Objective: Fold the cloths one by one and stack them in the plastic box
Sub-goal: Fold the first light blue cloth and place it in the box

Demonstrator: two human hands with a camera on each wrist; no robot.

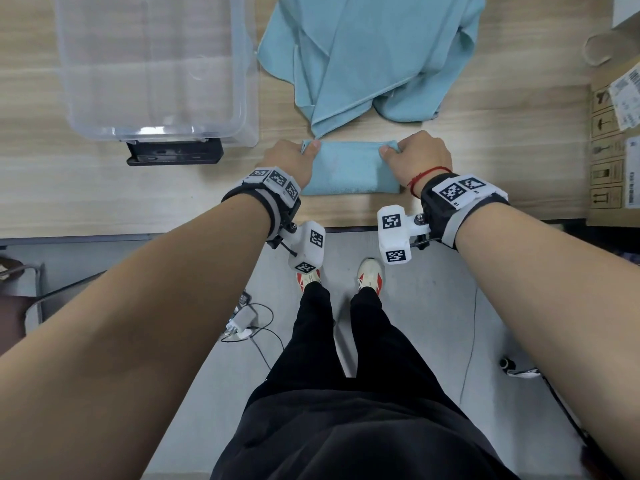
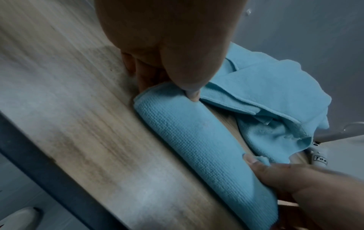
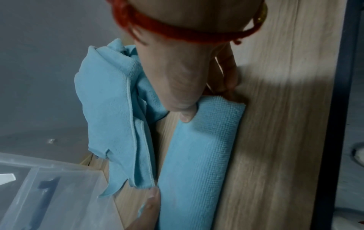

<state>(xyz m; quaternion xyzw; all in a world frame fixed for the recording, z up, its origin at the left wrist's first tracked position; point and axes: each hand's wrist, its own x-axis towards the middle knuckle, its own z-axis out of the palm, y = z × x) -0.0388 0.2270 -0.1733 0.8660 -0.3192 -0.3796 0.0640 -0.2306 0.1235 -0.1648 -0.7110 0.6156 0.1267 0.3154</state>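
A light blue cloth (image 1: pixel 349 169) (image 2: pixel 189 137) (image 3: pixel 199 155) lies folded into a flat rectangle near the table's front edge. My left hand (image 1: pixel 294 157) pinches its far left corner between thumb and fingers. My right hand (image 1: pixel 415 155) pinches the far right corner the same way. A heap of unfolded blue cloths (image 1: pixel 367 57) (image 2: pixel 271 112) (image 3: pixel 110 109) lies just beyond it. The clear plastic box (image 1: pixel 156 64) (image 3: pixel 49 199) stands at the back left, and I see no cloth in it.
A black object (image 1: pixel 175 155) lies against the box's near side. Cardboard cartons (image 1: pixel 613 147) line the table's right edge, with a roll of clear tape (image 1: pixel 601 50) behind them. The table's front edge (image 1: pixel 104 233) runs just under my wrists.
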